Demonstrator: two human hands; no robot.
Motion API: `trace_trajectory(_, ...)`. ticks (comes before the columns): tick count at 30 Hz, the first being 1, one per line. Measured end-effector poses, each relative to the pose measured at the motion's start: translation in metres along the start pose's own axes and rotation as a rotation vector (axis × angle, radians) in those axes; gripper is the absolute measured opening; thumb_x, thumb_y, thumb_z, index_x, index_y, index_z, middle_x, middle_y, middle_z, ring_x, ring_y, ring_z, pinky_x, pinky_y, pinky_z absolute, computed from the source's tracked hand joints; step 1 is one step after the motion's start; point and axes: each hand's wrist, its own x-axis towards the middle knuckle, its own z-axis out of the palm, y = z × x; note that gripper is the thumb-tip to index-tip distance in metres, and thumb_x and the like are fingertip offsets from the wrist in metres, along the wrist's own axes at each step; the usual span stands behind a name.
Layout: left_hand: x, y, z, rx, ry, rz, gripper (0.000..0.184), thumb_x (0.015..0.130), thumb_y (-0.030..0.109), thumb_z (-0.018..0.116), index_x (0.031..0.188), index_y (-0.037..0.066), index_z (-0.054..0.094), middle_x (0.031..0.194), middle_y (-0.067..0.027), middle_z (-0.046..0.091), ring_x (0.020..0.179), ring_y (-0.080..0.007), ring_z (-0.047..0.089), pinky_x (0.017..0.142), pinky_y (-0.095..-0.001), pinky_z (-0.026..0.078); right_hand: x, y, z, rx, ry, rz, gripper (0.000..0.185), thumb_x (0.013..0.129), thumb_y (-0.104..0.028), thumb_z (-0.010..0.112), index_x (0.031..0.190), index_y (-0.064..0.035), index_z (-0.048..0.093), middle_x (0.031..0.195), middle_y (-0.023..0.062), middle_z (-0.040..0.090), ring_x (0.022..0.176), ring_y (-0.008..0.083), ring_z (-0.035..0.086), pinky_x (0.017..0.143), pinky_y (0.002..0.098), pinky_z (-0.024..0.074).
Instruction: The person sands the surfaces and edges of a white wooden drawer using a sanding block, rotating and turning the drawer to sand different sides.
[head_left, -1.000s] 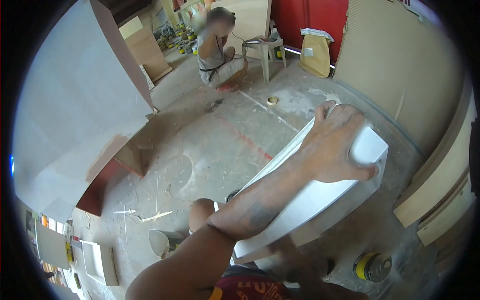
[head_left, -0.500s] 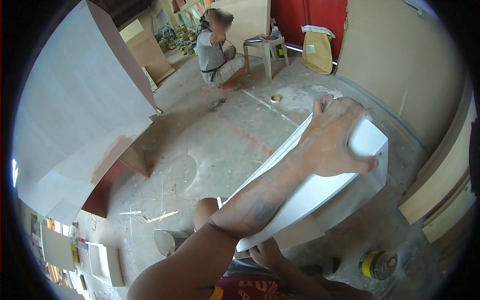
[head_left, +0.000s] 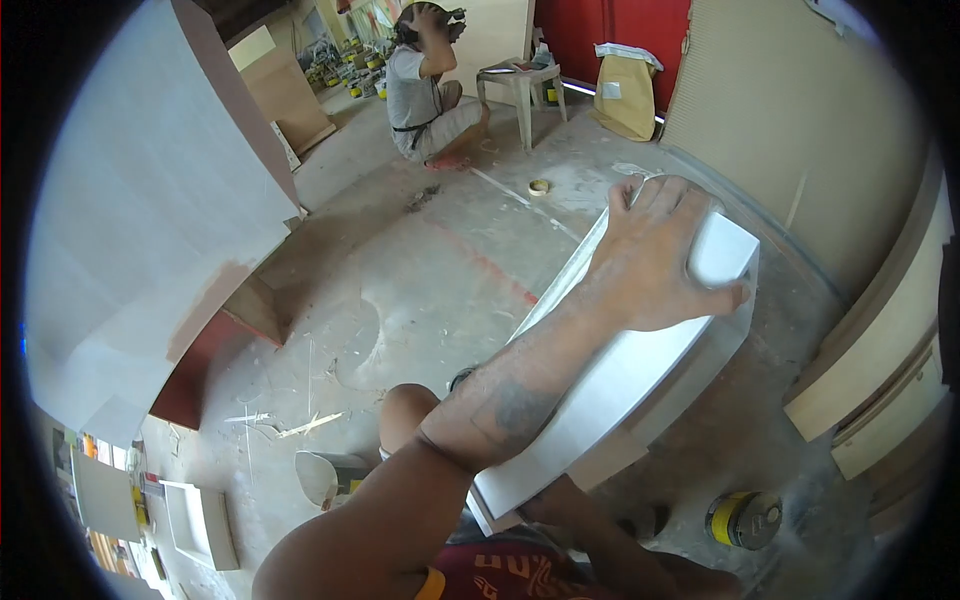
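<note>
A long white box-like piece (head_left: 640,385) with a smooth, pale upper face slants across the view from its near end at my body to its far end at the right. My left hand (head_left: 660,250) is closed over the far end, back of the hand up, with the thumb hooked round the right edge and the fingers over the far side. Whether anything lies under that palm is hidden. My right hand (head_left: 548,503) is at the near end, low against the underside; its fingers are hidden behind the piece.
A black-and-yellow tin (head_left: 745,520) stands at lower right, with curved wooden parts (head_left: 850,370) beyond. At left rises a large pale cabinet-like panel (head_left: 130,220). A cut-open container (head_left: 322,478) sits by my knee. Further off are a tape roll (head_left: 540,187), a squatting person (head_left: 420,100) and a stool (head_left: 522,85).
The view has shifted slightly. My left hand keeps its grip at the far end. My right fingers, partly visible before, are now behind the piece. The squatting person's hand is now at the head.
</note>
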Motion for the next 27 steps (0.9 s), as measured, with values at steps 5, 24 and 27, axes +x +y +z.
trace_trajectory(5,0.003,0.003,0.004,-0.035,-0.032,-0.011,0.088,0.071,0.053,0.077,0.13,-0.008,0.055,0.127,-0.0229,0.055,0.13,-0.0352,0.048,0.117,-0.0562,0.019,0.014,0.0,0.021,-0.073,0.091,-0.133,0.029,0.084,-0.01,0.068,0.113,-0.0069,0.07,0.106,0.0186,0.069,0.098,0.0408,0.066,0.087,0.0518,0.0519)
trace_trajectory(24,0.001,0.011,0.007,-0.002,-0.018,0.011,0.092,0.068,0.053,0.077,0.135,-0.005,0.055,0.128,-0.0228,0.054,0.133,-0.0351,0.045,0.119,-0.0562,0.018,-0.022,0.024,0.028,-0.088,0.089,-0.075,0.025,0.085,-0.012,0.066,0.109,-0.0065,0.069,0.104,0.0184,0.069,0.097,0.0403,0.065,0.086,0.0513,0.0514)
trace_trajectory(27,0.003,0.013,0.003,-0.011,-0.083,-0.014,0.093,0.067,0.054,0.077,0.135,-0.005,0.055,0.13,-0.0231,0.054,0.134,-0.0359,0.045,0.12,-0.0564,0.017,-0.02,0.049,0.022,-0.098,0.092,-0.044,0.024,0.086,-0.012,0.066,0.109,-0.0064,0.069,0.104,0.0184,0.068,0.097,0.0402,0.065,0.086,0.0512,0.0513)
